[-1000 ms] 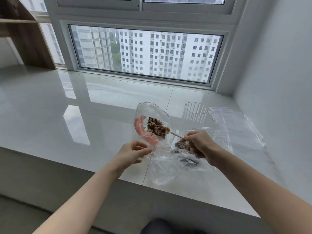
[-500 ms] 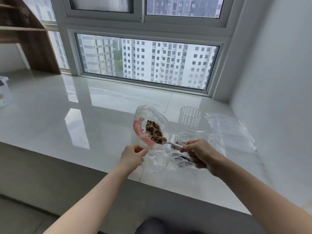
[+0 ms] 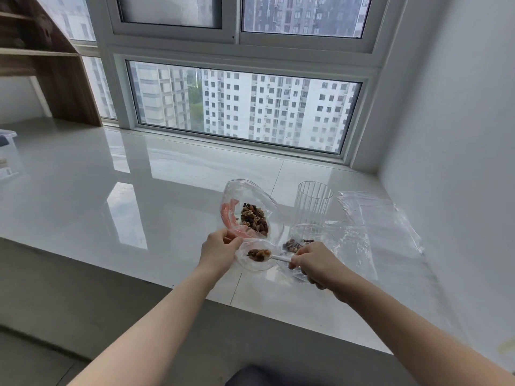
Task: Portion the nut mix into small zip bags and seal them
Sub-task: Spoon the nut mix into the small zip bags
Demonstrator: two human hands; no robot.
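Two hands busy beside the glass (image 3: 313,204); left hand (image 3: 220,250) pinches the zip bag (image 3: 257,263); right hand (image 3: 313,264) grips the spoon (image 3: 278,257), nuts (image 3: 259,254) aboard.

Glossy white tiled sill surface (image 3: 117,196), spanning the frame below the window. At about 1 o'clock from centre: clear ribbed cup (image 3: 313,203), upright. At 3 o'clock from the cup: flat clear plastic bags (image 3: 390,227), spread toward the right wall. At 6 o'clock from the cup: crumpled clear bag (image 3: 338,246) holding some nuts. At the far 9 o'clock edge: translucent storage box (image 3: 7,154), cut off by the frame.
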